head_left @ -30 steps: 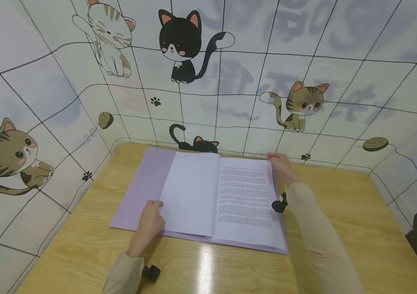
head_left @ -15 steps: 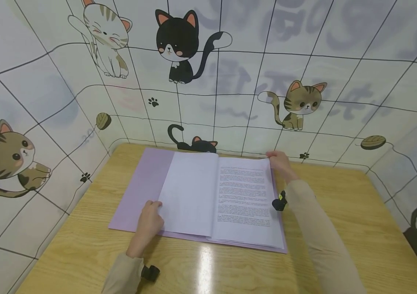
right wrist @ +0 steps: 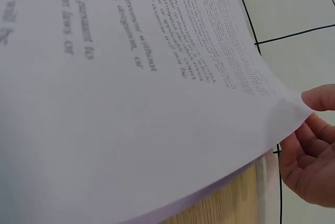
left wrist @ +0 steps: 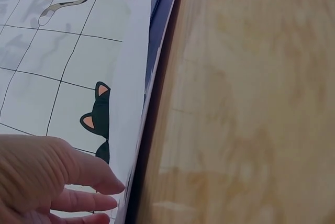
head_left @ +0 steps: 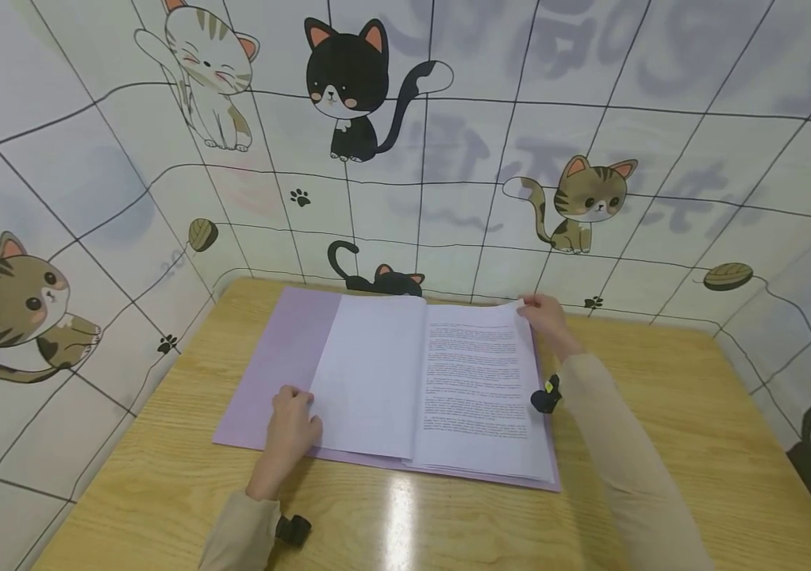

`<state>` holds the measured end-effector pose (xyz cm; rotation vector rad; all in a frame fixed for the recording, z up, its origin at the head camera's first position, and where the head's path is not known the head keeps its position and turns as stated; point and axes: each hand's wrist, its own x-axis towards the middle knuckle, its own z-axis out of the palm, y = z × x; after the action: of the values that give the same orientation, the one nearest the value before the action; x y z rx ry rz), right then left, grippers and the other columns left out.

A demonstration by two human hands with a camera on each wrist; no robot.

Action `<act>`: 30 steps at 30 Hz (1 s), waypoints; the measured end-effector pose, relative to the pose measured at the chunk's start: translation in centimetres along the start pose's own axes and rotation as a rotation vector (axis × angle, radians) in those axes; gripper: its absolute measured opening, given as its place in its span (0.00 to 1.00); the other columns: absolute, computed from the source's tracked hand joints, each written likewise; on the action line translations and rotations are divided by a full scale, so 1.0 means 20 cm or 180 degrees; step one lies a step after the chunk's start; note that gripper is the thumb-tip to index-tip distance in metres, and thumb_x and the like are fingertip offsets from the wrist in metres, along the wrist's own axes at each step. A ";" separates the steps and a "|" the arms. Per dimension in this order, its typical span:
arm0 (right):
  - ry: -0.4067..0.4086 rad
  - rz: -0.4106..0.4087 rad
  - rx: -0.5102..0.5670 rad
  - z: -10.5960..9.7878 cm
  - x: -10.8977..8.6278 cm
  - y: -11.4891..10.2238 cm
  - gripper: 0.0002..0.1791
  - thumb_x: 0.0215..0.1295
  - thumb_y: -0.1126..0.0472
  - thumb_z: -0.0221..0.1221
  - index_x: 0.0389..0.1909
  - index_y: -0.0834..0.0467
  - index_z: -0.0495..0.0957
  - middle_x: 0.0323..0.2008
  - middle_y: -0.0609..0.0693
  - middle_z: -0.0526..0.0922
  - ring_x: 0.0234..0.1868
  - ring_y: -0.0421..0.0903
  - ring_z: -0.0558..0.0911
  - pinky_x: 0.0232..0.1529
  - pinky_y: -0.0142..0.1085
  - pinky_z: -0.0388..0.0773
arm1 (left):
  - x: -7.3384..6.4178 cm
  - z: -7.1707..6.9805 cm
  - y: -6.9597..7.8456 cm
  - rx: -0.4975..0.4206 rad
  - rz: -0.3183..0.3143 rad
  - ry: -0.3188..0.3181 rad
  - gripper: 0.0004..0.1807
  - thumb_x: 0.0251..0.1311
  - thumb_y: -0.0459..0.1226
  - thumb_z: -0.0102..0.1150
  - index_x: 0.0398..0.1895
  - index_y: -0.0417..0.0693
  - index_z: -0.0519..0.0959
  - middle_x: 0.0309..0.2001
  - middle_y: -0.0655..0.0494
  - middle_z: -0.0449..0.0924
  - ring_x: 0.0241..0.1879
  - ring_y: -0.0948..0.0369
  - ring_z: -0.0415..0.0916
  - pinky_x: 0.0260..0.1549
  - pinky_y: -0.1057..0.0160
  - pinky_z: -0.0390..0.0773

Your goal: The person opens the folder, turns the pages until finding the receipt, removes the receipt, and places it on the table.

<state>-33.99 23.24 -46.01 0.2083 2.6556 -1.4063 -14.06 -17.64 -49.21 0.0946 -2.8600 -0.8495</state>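
Observation:
An open lilac folder (head_left: 273, 369) lies on the table, holding white sheets. Its left page (head_left: 370, 373) looks blank, while the right page (head_left: 477, 456) carries printed text. At the upper right corner, my right hand (head_left: 550, 325) pinches the page between thumb and fingers. In the right wrist view that printed page (right wrist: 209, 135) curves up towards the right hand (right wrist: 314, 148), its corner lifted. My left hand (head_left: 293, 424) rests at the lower left, on the border of blank page and cover. The left wrist view shows the left hand (left wrist: 57, 177) with fingers loosely bent at the paper.
The wooden table (head_left: 634, 365) extends on both sides and in front of the folder. A white wall (head_left: 463, 214) printed with cats and grid lines stands directly behind. Small black cameras sit on both wrists, the left one (head_left: 294, 530) close to the table.
My right hand has raised the right page's upper corner slightly and drawn it a little inward. The left hand's fingers have shifted slightly, in about the same place.

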 end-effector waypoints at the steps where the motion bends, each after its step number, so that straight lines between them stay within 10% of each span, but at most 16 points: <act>1: -0.0012 -0.0001 0.0055 0.00 0.00 0.01 0.26 0.65 0.62 0.48 0.63 0.68 0.63 0.60 0.65 0.67 0.57 0.57 0.68 0.57 0.46 0.66 | 0.00 0.00 0.00 0.0013 0.0013 0.0018 0.18 0.41 0.24 0.56 0.40 0.23 0.77 0.44 0.31 0.69 0.44 0.39 0.68 0.34 0.45 0.77; 15: -0.0421 0.0065 0.0485 -0.02 -0.11 0.01 0.27 0.68 0.60 0.49 0.64 0.69 0.61 0.55 0.64 0.71 0.44 0.47 0.76 0.44 0.34 0.74 | 0.02 0.03 -0.04 -0.0342 0.0442 0.0094 0.14 0.39 0.20 0.57 0.35 0.25 0.79 0.35 0.39 0.74 0.38 0.43 0.72 0.41 0.47 0.74; 30: -0.1192 -0.0214 0.0940 -0.07 -0.29 -0.01 0.27 0.67 0.61 0.52 0.64 0.66 0.63 0.51 0.60 0.78 0.42 0.47 0.82 0.44 0.38 0.77 | 0.01 0.02 -0.07 -0.0731 0.0393 -0.0079 0.18 0.40 0.22 0.63 0.40 0.26 0.78 0.37 0.41 0.74 0.37 0.50 0.72 0.39 0.51 0.75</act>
<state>-28.43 23.96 -44.05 -0.1094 2.1703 -1.6659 -14.28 -18.58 -50.38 -0.1190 -2.7330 -1.1504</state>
